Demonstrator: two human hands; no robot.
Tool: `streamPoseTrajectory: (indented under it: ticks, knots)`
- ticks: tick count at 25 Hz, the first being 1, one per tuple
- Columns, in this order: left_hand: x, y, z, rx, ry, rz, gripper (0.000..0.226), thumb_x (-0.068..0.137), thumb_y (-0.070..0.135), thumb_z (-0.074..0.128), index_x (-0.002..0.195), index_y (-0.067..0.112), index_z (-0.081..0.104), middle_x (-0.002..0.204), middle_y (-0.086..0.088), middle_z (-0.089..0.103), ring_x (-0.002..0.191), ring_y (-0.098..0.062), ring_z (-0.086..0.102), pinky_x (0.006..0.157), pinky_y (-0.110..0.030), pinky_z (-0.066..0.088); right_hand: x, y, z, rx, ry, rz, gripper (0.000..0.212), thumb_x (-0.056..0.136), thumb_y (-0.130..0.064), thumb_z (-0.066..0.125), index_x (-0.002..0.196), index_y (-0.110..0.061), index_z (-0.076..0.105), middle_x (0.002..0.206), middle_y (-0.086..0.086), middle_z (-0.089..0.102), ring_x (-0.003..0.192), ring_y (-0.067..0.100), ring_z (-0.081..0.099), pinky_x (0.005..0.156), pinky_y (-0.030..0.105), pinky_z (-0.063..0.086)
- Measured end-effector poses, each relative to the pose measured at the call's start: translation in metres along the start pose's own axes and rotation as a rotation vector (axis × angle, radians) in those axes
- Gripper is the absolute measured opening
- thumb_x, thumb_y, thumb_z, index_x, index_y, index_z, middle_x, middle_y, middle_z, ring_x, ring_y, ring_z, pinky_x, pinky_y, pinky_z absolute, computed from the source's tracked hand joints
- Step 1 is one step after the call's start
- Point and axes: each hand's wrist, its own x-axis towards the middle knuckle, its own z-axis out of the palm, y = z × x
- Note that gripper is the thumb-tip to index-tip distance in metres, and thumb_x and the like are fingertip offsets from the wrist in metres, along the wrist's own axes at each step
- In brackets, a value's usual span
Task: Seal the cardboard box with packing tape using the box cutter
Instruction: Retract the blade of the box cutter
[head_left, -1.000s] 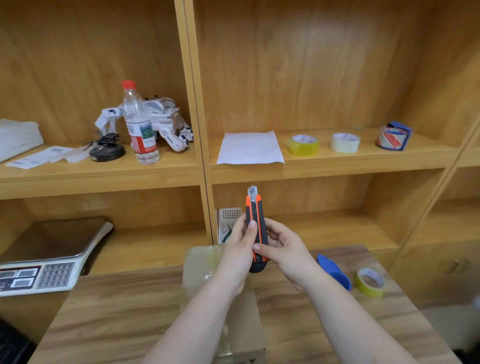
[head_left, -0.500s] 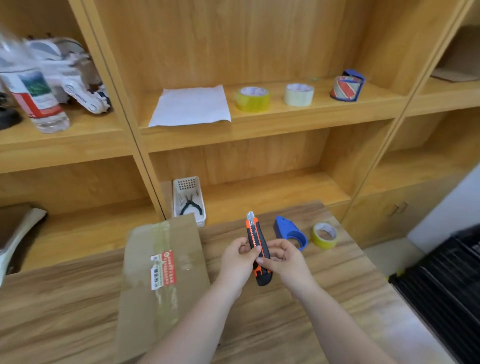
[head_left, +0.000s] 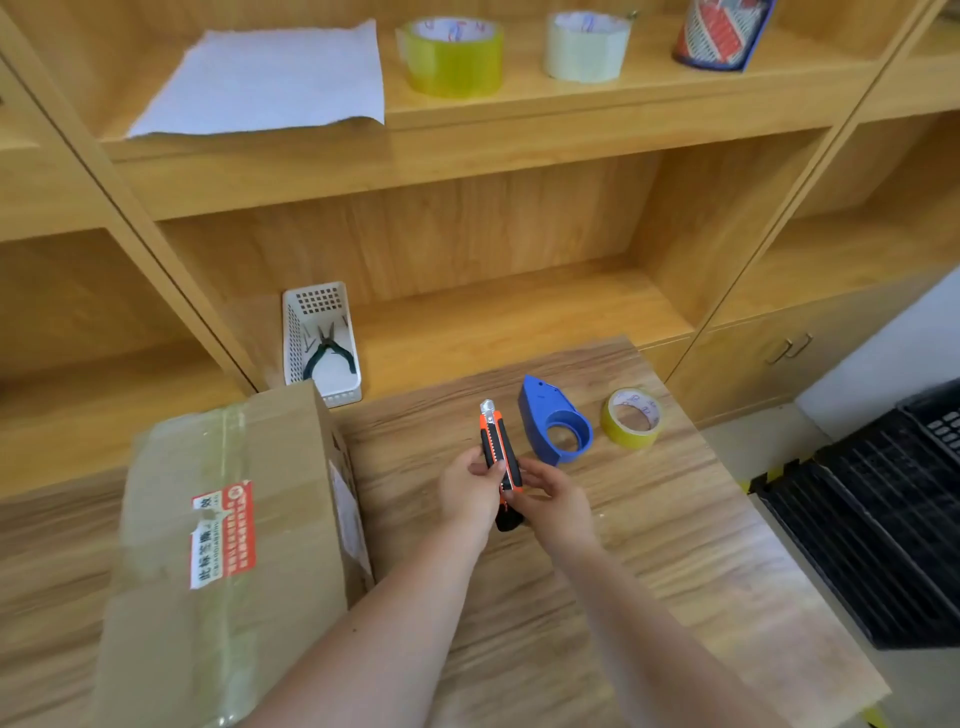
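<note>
An orange and black box cutter (head_left: 497, 448) is held upright over the wooden table (head_left: 675, 545), a short bit of blade showing at its tip. My left hand (head_left: 470, 493) grips its left side with the thumb on the slider. My right hand (head_left: 553, 501) holds its lower right side. The cardboard box (head_left: 223, 551), taped along its top seam and bearing a red and white label, lies on the table to the left of my hands. A blue tape dispenser (head_left: 553, 421) and a small yellowish tape roll (head_left: 632, 417) sit just beyond my right hand.
Behind the table stands a wooden shelf unit. A white basket with pliers (head_left: 321, 343) is on the low shelf. A paper sheet (head_left: 265, 78), a yellow tape roll (head_left: 451, 49), a clear roll (head_left: 586, 45) and a striped roll (head_left: 719, 31) lie higher. A black crate (head_left: 883, 519) is at the right.
My view has tilted down and to the right, so the box now lies left of my hands. Both hands still hold the cutter, now lower over the table near the dispenser.
</note>
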Motion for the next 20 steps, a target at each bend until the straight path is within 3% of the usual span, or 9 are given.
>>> streamPoseTrajectory:
  ticks: [5, 11, 14, 17, 20]
  knots:
    - [0.041, -0.022, 0.023, 0.070, 0.010, -0.033, 0.026, 0.086, 0.001, 0.061, 0.108, 0.015, 0.065, 0.087, -0.003, 0.070, 0.086, -0.027, 0.069, 0.084, -0.039, 0.055, 0.039, 0.030, 0.006, -0.145, 0.094, 0.055, 0.027, 0.076, -0.008, 0.070, 0.099, -0.023, 0.068, 0.094, -0.006, 0.072, 0.086, 0.012, 0.069, 0.073, 0.025, 0.054]
    - [0.086, -0.034, 0.046, 0.191, 0.043, 0.000, 0.033, 0.085, 0.006, 0.067, 0.117, 0.010, 0.061, 0.086, -0.004, 0.067, 0.073, -0.027, 0.071, 0.071, -0.038, 0.058, 0.079, 0.051, 0.006, -0.274, 0.086, 0.032, 0.028, 0.084, -0.013, 0.063, 0.103, -0.032, 0.067, 0.085, -0.012, 0.071, 0.078, -0.001, 0.064, 0.063, 0.013, 0.044]
    - [0.101, -0.039, 0.051, 0.241, 0.077, 0.017, 0.034, 0.084, 0.009, 0.069, 0.117, 0.008, 0.061, 0.084, -0.001, 0.065, 0.069, -0.020, 0.067, 0.074, -0.037, 0.057, 0.090, 0.058, 0.011, -0.355, 0.109, 0.013, 0.029, 0.087, -0.018, 0.059, 0.113, -0.029, 0.065, 0.087, -0.013, 0.067, 0.085, 0.006, 0.063, 0.069, 0.019, 0.044]
    - [0.108, -0.044, 0.053, 0.243, 0.101, 0.014, 0.038, 0.083, 0.013, 0.070, 0.120, 0.009, 0.061, 0.089, -0.003, 0.069, 0.082, -0.025, 0.070, 0.081, -0.042, 0.057, 0.094, 0.062, 0.018, -0.413, 0.148, -0.027, 0.028, 0.088, -0.019, 0.058, 0.113, -0.029, 0.065, 0.086, -0.006, 0.069, 0.084, 0.013, 0.063, 0.072, 0.027, 0.048]
    - [0.109, -0.043, 0.051, 0.298, 0.125, 0.041, 0.034, 0.085, 0.018, 0.068, 0.118, 0.012, 0.062, 0.099, -0.004, 0.073, 0.088, -0.022, 0.069, 0.079, -0.032, 0.053, 0.097, 0.067, 0.023, -0.499, 0.164, -0.074, 0.029, 0.089, -0.021, 0.056, 0.115, -0.029, 0.064, 0.083, 0.001, 0.071, 0.084, 0.022, 0.062, 0.074, 0.037, 0.053]
